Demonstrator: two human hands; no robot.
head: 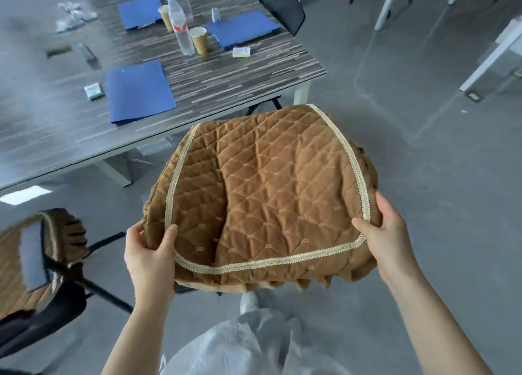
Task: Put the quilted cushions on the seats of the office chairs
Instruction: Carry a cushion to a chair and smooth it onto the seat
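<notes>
Head view, brown quilted cushion (pixel 268 193) between hands, left hand (pixel 151 257), right hand (pixel 385 233) clamping its near corners

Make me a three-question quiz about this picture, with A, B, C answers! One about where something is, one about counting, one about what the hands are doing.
1. Where is the other cushion?
A. On the chair at lower left
B. On the table
C. On the floor

2. How many blue folders lie on the table?
A. One
B. Three
C. Five

3. How is the brown quilted cushion held?
A. By one hand
B. By both hands at its near edge
C. By nobody

Answers:
1. A, it sits on the black chair.
2. B, folders show near, far left and far right.
3. B, left hand and right hand each have a grip on it.
</notes>
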